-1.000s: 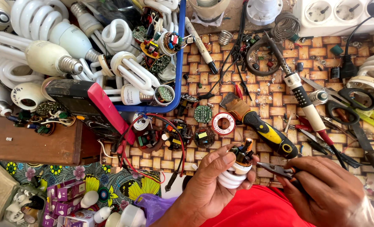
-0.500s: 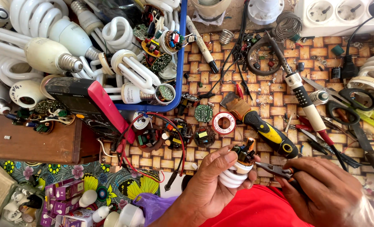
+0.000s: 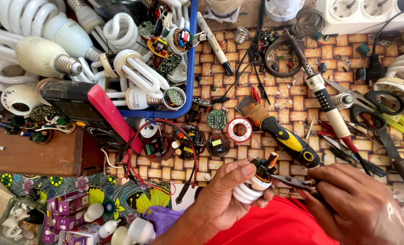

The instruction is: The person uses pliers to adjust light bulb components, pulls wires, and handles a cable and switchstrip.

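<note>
Two hands busy: left hand (image 3: 231,193) wrapped around a spiral bulb (image 3: 249,190) with its circuit guts already exposed, right hand (image 3: 354,204) clamped on small pliers (image 3: 292,181) nipping those parts. Looks mid-teardown, board not out yet.

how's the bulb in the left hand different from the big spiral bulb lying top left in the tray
The held bulb has its casing off, with bare electronic parts showing on top; the tray bulb is whole, with cream housing and metal screw cap on. The held bulb is gripped upright in the left hand while pliers in the right hand meet it; the tray bulb lies on its side, untouched. The held bulb looks smaller. Both have white spiral tubes.
</note>
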